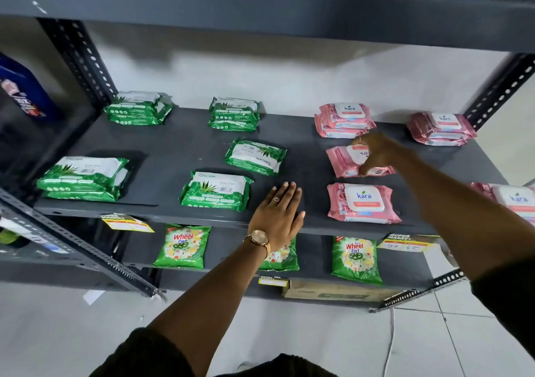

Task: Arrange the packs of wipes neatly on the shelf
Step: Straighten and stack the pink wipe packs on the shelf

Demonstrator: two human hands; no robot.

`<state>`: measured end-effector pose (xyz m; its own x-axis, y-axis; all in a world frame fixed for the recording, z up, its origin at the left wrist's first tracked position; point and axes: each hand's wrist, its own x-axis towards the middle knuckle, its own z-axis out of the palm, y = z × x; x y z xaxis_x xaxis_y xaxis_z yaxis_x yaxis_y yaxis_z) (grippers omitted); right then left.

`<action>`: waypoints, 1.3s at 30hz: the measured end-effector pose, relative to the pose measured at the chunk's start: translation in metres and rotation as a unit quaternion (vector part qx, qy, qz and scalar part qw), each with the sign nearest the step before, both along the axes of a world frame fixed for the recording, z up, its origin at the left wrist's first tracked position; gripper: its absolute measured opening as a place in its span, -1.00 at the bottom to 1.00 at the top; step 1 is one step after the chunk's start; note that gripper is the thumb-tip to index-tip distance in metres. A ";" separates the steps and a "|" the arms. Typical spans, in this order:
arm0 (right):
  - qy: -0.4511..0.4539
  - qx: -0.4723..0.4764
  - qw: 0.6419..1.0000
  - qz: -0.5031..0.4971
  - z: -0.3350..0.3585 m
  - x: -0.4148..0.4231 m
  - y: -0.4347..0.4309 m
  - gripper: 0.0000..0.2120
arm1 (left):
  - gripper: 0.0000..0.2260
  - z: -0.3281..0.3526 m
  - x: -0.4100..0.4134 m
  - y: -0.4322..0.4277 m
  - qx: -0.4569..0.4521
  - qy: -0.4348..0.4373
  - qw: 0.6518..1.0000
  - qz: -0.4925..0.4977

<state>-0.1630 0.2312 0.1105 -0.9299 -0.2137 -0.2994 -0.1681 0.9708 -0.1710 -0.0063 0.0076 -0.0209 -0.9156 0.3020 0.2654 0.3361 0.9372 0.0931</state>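
Observation:
Green Origami wipes packs lie on the grey shelf [173, 145]: stacks at the back left [137, 108], back middle [234, 114] and front left [84, 178], a front-middle pack [215, 191], and a skewed single pack [256, 156]. Pink Kara packs lie to the right: a back stack [343, 120], a back-right stack [441, 129], a front pack [363, 202] and one at the far right edge [515, 200]. My right hand [376, 153] grips a pink pack [344, 162] that is turned upside down. My left hand [278, 217] rests flat and open on the shelf's front edge.
Green Wheel detergent packets [182, 246] lie on the shelf below, one more at the right [356, 259]. Yellow price tags [127, 223] hang from the shelf edge. A blue bottle [26, 92] stands on the neighbouring rack at left. An upper shelf [260, 8] overhangs.

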 end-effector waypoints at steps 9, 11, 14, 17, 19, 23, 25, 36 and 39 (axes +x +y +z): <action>0.057 -0.113 0.992 0.008 0.042 0.062 -0.006 -0.23 | -0.49 0.000 0.001 0.001 -0.003 0.002 1.000 0.006; 0.036 -0.124 0.992 0.006 0.036 0.079 -0.003 -0.29 | -0.49 0.000 0.001 0.001 0.000 -0.002 1.000 0.007; 0.013 -0.112 0.993 -0.014 0.016 0.099 0.005 -0.30 | -0.48 0.002 0.003 0.001 0.012 -0.008 1.000 0.006; 0.018 -0.099 0.995 -0.028 0.003 0.108 0.011 -0.18 | -0.49 0.003 0.004 0.002 0.018 -0.006 1.000 0.003; 0.016 -0.105 0.994 -0.023 0.005 0.112 0.014 -0.13 | -0.49 0.004 0.004 0.002 0.018 -0.004 1.000 0.002; -0.014 -0.123 0.992 -0.014 0.015 0.116 0.019 -0.08 | -0.48 0.003 0.003 0.002 0.011 -0.013 1.000 0.006; -0.015 -0.146 0.989 -0.021 0.019 0.117 0.019 -0.14 | -0.47 0.002 0.003 0.002 0.009 -0.021 1.000 0.008; 0.154 0.017 0.973 -0.169 0.030 0.130 -0.009 -0.47 | -0.45 0.002 0.003 0.001 0.007 -0.030 0.999 0.007; 0.148 0.002 0.988 -0.048 0.029 0.128 0.001 -0.60 | -0.45 0.002 0.002 0.001 0.003 -0.031 0.999 0.007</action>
